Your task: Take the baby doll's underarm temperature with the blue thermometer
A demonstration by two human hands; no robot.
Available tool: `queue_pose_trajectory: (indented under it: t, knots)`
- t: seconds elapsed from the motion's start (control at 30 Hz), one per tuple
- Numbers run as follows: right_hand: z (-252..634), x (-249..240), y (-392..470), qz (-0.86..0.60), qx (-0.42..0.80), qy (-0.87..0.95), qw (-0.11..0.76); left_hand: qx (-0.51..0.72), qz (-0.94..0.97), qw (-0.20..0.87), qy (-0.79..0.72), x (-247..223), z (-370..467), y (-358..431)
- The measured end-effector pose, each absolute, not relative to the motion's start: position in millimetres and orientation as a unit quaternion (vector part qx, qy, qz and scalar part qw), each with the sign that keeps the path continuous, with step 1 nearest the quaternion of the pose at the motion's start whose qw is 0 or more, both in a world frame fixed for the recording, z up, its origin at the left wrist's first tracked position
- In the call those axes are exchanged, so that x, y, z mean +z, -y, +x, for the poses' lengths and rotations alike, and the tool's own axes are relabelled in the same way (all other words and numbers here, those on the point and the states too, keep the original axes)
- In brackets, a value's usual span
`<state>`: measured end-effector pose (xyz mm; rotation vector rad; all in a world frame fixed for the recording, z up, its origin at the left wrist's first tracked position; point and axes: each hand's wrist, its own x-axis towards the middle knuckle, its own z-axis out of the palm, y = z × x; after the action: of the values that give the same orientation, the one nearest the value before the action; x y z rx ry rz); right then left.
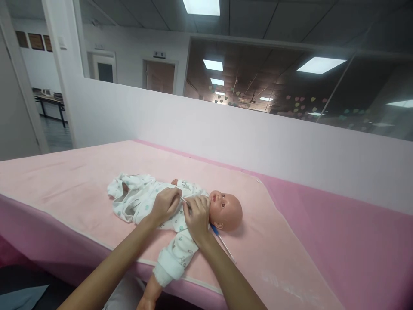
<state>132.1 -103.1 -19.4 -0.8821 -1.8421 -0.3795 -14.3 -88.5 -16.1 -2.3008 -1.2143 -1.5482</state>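
A baby doll (227, 211) lies on its back with its head to the right, dressed in white printed baby clothes (137, 198). Over its chest, my left hand (167, 202) and my right hand (197, 214) are close together, fingers pinched. Between them shows a thin white strip of the clothes, perhaps a tie; the fingers partly hide it. One sleeved arm of the doll (176, 254) hangs toward me past the front edge. Beside the doll's neck, partly under my right wrist, lies a slim clear stick with a blue end (222, 243), resembling a thermometer.
A light pink sheet (80, 172) covers the table, with darker pink cloth (348, 224) at the right. Behind stands a low white wall (206, 125) topped with glass. At the left, a doorway shows a dark desk (51, 101).
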Motion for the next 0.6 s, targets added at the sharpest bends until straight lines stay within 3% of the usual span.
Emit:
queue_pose_trajectory:
  t: [0.6]
  knots:
    - [132.0, -21.1, 102.1, -0.364, -0.089, 0.765, 0.524, -0.486, -0.78, 0.106, 0.379, -11.5, -12.9, 92.9]
